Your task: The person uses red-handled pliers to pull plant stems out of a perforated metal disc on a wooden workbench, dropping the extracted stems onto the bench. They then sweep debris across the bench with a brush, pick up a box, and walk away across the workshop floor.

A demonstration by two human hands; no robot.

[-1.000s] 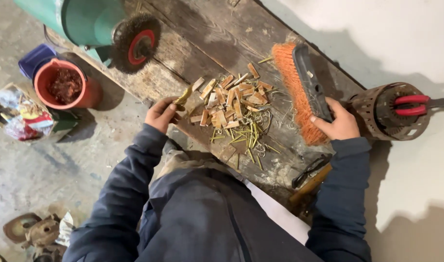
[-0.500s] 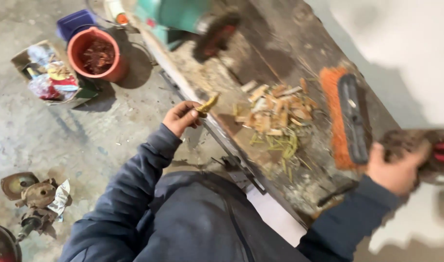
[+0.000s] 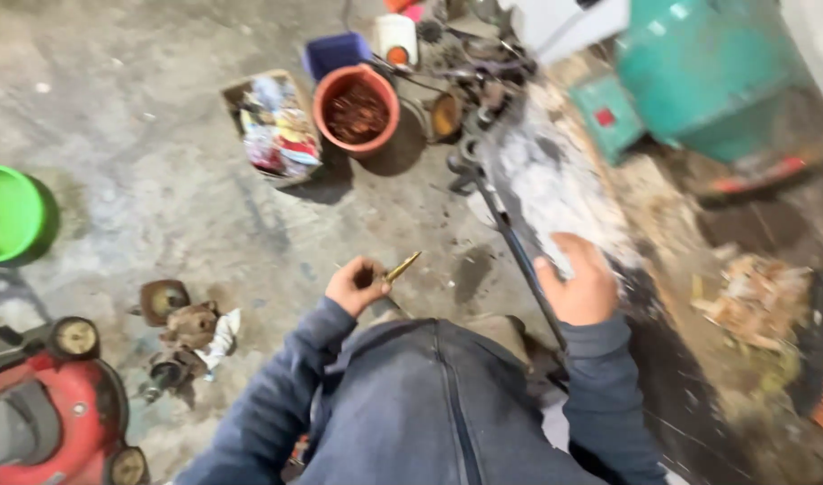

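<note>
The left hand (image 3: pixel 358 286) is closed around a small yellowish wooden chip (image 3: pixel 402 267), whose tip sticks out from the fingers, over the concrete floor (image 3: pixel 160 207). The step in hand seems to be carrying this piece away from the worn wooden bench (image 3: pixel 690 377). The next move probably needs a place to drop it, maybe the orange round bucket (image 3: pixel 356 110). The right hand (image 3: pixel 580 286) rests open, fingers spread, on the bench edge, beside a dark metal bar (image 3: pixel 510 242).
</note>
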